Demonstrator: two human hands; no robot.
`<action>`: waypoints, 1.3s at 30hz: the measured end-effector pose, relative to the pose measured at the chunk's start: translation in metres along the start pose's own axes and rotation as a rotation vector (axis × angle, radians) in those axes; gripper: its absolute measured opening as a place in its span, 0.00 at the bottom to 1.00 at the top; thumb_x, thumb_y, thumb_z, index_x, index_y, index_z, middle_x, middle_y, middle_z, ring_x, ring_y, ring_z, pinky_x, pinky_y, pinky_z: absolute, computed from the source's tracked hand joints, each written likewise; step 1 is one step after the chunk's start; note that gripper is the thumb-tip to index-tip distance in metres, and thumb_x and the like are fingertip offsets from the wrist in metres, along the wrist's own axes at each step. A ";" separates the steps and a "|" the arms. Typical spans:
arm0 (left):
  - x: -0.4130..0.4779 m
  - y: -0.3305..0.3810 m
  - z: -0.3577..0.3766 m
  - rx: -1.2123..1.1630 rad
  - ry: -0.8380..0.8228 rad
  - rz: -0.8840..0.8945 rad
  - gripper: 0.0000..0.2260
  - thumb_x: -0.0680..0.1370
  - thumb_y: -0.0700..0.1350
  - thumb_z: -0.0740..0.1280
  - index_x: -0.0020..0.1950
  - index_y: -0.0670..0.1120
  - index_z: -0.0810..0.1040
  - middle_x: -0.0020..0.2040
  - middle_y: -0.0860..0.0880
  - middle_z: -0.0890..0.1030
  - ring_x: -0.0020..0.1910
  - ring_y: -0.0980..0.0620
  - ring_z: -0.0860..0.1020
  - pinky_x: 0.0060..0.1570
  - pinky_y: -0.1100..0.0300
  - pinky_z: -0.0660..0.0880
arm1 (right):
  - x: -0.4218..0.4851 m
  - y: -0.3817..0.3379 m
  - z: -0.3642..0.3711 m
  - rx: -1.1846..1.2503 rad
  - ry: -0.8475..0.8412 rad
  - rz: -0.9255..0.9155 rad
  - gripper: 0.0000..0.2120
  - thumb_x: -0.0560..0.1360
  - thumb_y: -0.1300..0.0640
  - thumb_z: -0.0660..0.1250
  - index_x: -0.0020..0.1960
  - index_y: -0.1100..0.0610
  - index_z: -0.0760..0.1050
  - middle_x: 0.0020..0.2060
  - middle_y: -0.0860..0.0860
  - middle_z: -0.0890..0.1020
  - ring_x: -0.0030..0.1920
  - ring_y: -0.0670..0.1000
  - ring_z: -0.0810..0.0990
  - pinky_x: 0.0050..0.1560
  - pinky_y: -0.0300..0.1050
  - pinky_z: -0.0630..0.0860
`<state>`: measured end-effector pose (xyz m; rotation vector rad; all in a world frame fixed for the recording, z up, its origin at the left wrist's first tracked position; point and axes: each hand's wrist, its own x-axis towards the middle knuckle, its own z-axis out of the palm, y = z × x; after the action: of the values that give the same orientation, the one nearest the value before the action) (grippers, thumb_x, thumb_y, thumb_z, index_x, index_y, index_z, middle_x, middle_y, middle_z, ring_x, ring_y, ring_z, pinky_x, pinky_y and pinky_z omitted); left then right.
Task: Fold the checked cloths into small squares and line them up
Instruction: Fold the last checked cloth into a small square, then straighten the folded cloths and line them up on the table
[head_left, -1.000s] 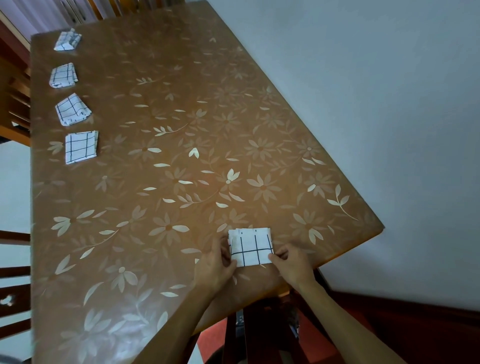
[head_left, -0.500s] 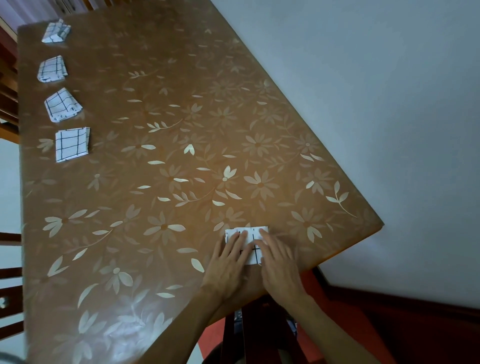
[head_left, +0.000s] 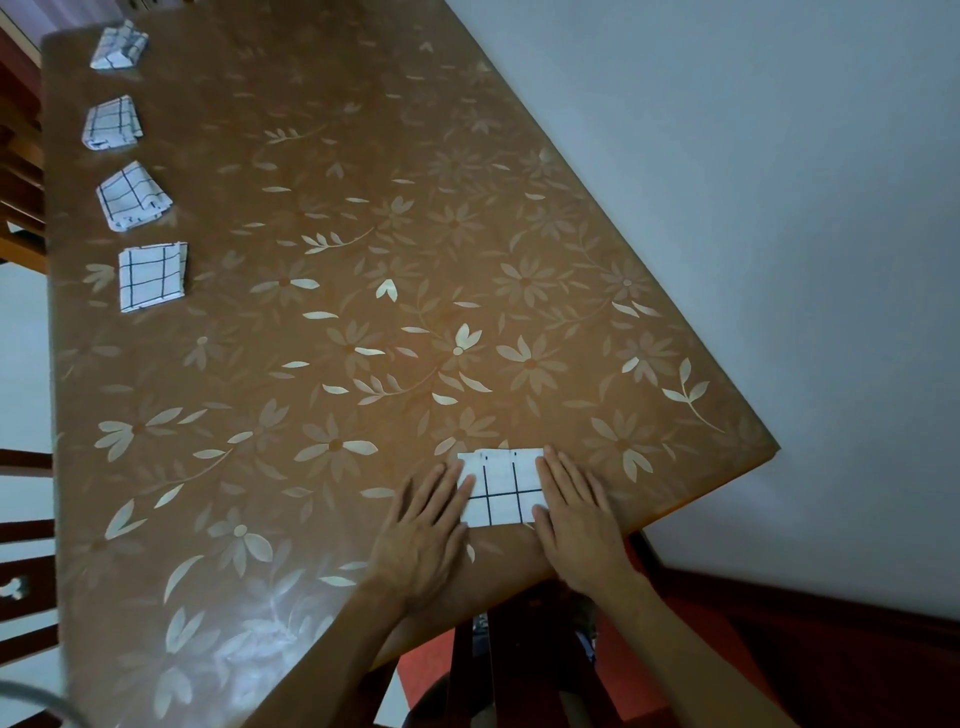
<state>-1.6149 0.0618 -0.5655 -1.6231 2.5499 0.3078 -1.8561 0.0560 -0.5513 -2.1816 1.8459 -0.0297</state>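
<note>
Nearly squared: left hand (head_left: 423, 525) and right hand (head_left: 576, 514) press flat-fingered on the checked cloth (head_left: 501, 488).
Released early, its layers may spring open near the bench (head_left: 363, 364) edge.

open: middle of brown flower-patterned table (head_left: 363, 260)
left edge: row of four folded white checked cloths (head_left: 152, 277), gaps between
near edge: left hand (head_left: 421, 535), right hand (head_left: 576, 525) flanking fifth checked cloth (head_left: 501, 488)
right: pale wall (head_left: 779, 208)
</note>
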 end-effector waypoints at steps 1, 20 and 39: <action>0.002 0.003 -0.001 -0.010 -0.003 -0.029 0.25 0.84 0.55 0.47 0.81 0.49 0.55 0.81 0.47 0.53 0.80 0.47 0.51 0.74 0.41 0.53 | 0.000 -0.007 -0.004 0.046 0.027 0.073 0.27 0.80 0.50 0.58 0.77 0.57 0.60 0.74 0.54 0.66 0.73 0.53 0.65 0.71 0.52 0.64; 0.006 0.029 -0.076 -1.228 0.055 -0.488 0.18 0.80 0.54 0.66 0.68 0.50 0.73 0.61 0.52 0.81 0.58 0.51 0.80 0.54 0.58 0.78 | -0.022 -0.044 -0.100 1.114 -0.153 0.534 0.05 0.76 0.54 0.70 0.52 0.52 0.81 0.44 0.48 0.86 0.38 0.47 0.82 0.43 0.50 0.81; -0.174 0.120 -0.189 -1.635 -0.029 -0.188 0.13 0.79 0.49 0.69 0.58 0.43 0.81 0.41 0.41 0.84 0.29 0.50 0.78 0.25 0.61 0.70 | -0.222 -0.122 -0.167 1.156 0.366 0.266 0.16 0.81 0.45 0.60 0.46 0.56 0.77 0.23 0.51 0.76 0.23 0.46 0.73 0.27 0.42 0.68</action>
<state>-1.6456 0.2221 -0.3335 -1.9039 1.8283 2.7656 -1.8117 0.2549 -0.3265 -1.1470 1.5896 -1.1714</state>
